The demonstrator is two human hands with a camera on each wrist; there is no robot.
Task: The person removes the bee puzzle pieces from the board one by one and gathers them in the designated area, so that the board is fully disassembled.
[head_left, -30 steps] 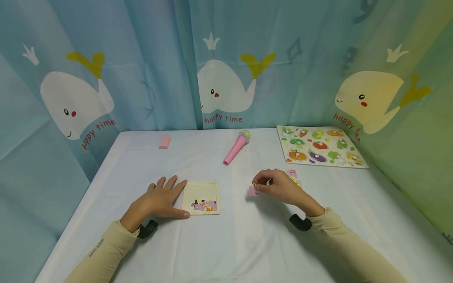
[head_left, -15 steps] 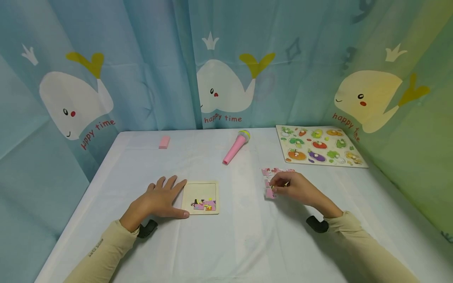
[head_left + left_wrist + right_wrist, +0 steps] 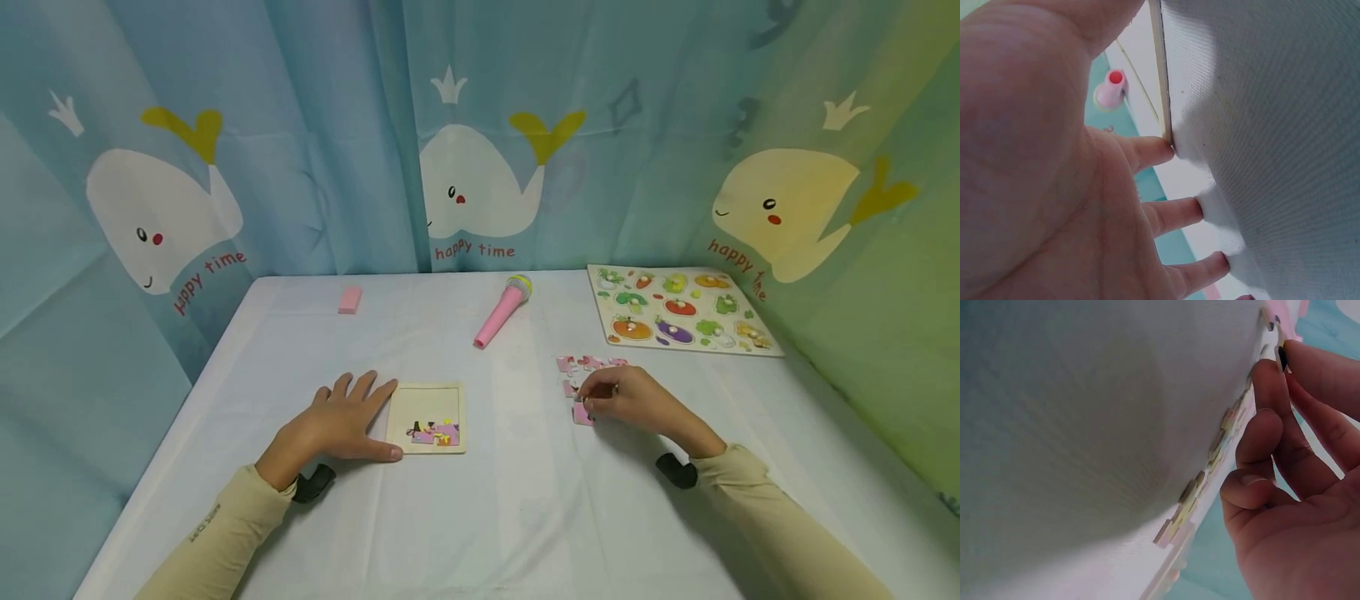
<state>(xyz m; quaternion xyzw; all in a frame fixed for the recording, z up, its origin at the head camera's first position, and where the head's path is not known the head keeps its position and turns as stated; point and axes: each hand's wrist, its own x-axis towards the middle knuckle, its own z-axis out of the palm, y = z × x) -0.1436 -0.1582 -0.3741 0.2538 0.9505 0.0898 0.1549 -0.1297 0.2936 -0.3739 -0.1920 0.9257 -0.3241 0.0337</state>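
Note:
My left hand lies with fingers spread on the white cloth, its index fingertip and thumb touching the left edge of a square wooden puzzle tray. A few joined puzzle pieces sit in the tray's lower right part. To the right, my right hand pinches a pink jigsaw piece between thumb and index finger. In the right wrist view the same pink piece is held above the cloth. Beside and partly under this hand lie several loose jigsaw pieces; some are hidden by it.
A pink toy microphone lies behind the tray, and a small pink block stands at the back left. The vegetable peg board occupies the back right. A whale-print curtain hangs round the table.
My right hand has moved right and slightly toward me with the pink jigsaw piece, to the near side of the loose pieces. The left hand and tray stay put.

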